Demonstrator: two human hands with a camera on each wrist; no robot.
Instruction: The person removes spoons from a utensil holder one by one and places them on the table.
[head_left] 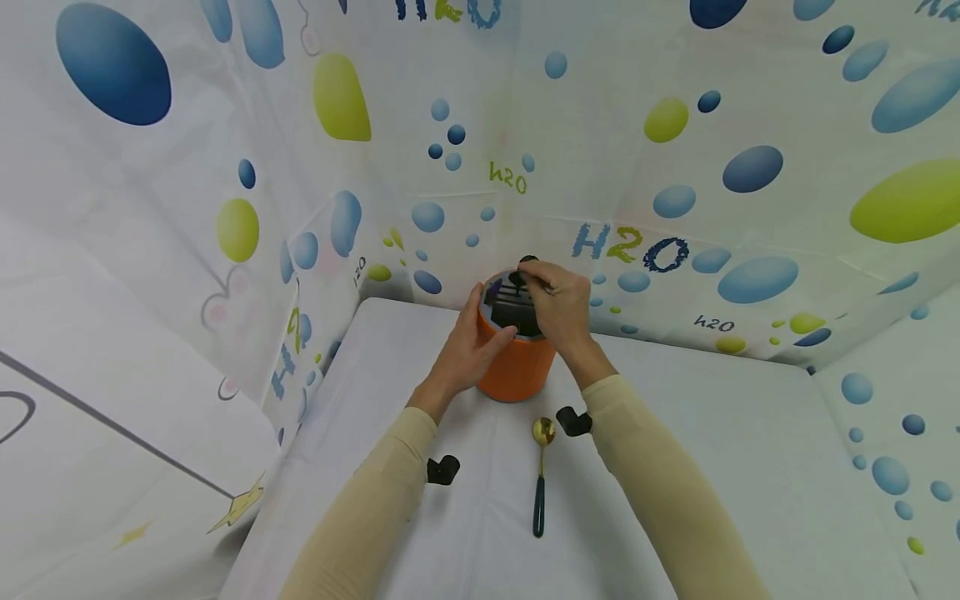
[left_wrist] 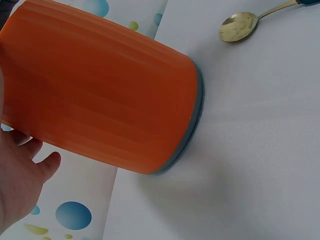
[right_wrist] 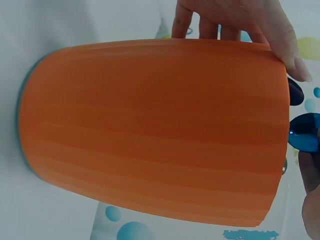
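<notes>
A tall orange container (head_left: 516, 373) with a grey base stands upright near the back of the table; its mouth shows a dark inside. My left hand (head_left: 468, 352) grips it at the left of the rim, thumb over the near edge. Over the far right of the opening, my right hand (head_left: 562, 307) pinches a dark utensil whose full shape is hidden. In the right wrist view a shiny blue rounded piece (right_wrist: 304, 132) shows by those fingers, and a dark rounded tip (right_wrist: 296, 92) sticks up beyond the rim.
A gold spoon (head_left: 543, 431) with a dark green handle lies on the white tablecloth (head_left: 712, 467), in front of the container between my forearms. Behind the table hangs a white sheet (head_left: 510, 108) printed with blue and yellow-green drops and H2O lettering.
</notes>
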